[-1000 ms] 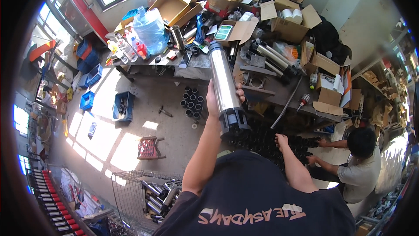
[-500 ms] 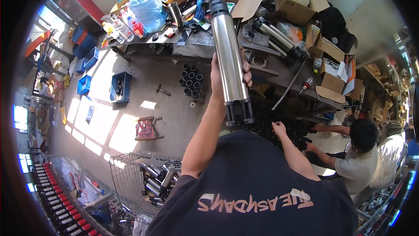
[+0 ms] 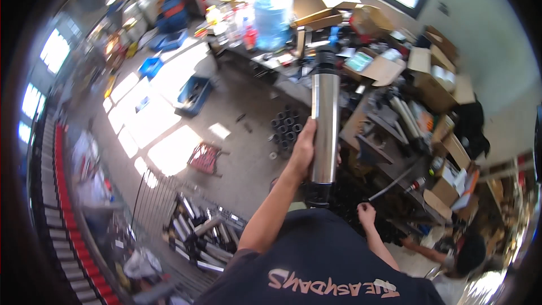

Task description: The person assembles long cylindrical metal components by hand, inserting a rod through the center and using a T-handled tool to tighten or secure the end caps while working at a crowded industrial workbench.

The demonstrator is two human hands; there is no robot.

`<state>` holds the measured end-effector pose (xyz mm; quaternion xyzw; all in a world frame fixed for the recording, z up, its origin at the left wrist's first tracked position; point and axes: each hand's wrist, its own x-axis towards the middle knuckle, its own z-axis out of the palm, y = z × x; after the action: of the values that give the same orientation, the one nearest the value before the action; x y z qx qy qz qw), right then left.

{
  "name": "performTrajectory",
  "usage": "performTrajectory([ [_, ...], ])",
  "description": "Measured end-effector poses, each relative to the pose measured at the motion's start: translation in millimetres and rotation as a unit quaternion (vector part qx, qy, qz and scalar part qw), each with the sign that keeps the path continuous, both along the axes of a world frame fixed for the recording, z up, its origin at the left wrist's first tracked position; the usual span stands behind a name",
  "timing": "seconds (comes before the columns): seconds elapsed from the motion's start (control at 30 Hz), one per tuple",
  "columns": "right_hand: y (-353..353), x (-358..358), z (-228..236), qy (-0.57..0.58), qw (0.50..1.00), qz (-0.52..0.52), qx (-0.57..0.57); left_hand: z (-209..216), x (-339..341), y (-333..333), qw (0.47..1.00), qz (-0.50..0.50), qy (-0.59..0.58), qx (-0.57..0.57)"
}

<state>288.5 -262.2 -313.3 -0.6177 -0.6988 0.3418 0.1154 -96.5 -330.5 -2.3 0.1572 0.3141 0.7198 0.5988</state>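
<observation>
My left hand (image 3: 305,146) is wrapped round a long shiny steel cylinder (image 3: 324,130) with black fittings at both ends. The cylinder stands nearly upright in the picture, its far end overlapping the bench and its near end close to my body. Lower right of it, my right hand (image 3: 367,213) is apart from the cylinder, its fingers drawn together over a dark area. Whatever may be between those fingers is too small to make out.
A cluttered workbench (image 3: 288,86) runs along the far side, with cardboard boxes and a large blue water bottle (image 3: 272,20). Black rings (image 3: 287,127), a red stool (image 3: 205,157) and a blue crate (image 3: 194,96) are on the floor. A wire basket (image 3: 155,203) holds steel cylinders. A co-worker (image 3: 471,253) is at right.
The whole view has turned, shifting the bench and floor items rightward and the co-worker lower. The steel cylinder stays in my left hand and looks straighter. My right hand appears lower.
</observation>
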Motion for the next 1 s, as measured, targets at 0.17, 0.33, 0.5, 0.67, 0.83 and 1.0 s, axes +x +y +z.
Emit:
performTrajectory([
  [0.17,86.8,-79.2,90.6,0.021,0.926,0.064,0.372,-44.8,-22.3,-98.4,0.983,0.142,0.049,-0.101],
  [0.33,154.0,-126.4,118.0,-0.194,0.837,0.088,0.505,-112.4,-7.0,-245.8,0.926,0.302,-0.082,-0.211],
  [0.5,173.3,-134.3,110.1,-0.194,0.873,0.189,0.405,-222.1,16.3,-383.8,0.8,0.486,-0.236,-0.261],
  [0.67,174.1,-133.0,108.2,-0.14,0.901,0.194,0.362,-334.5,-25.6,-504.2,0.7,0.457,-0.182,-0.518],
  [0.83,191.1,-134.6,109.9,-0.146,0.911,0.224,0.315,-385.1,-73.1,-580.1,0.528,0.32,0.114,-0.779],
  [1.0,167.0,-145.0,105.3,-0.227,0.884,0.189,0.362,-323.1,-205.3,-462.0,0.195,0.219,0.47,-0.832],
])
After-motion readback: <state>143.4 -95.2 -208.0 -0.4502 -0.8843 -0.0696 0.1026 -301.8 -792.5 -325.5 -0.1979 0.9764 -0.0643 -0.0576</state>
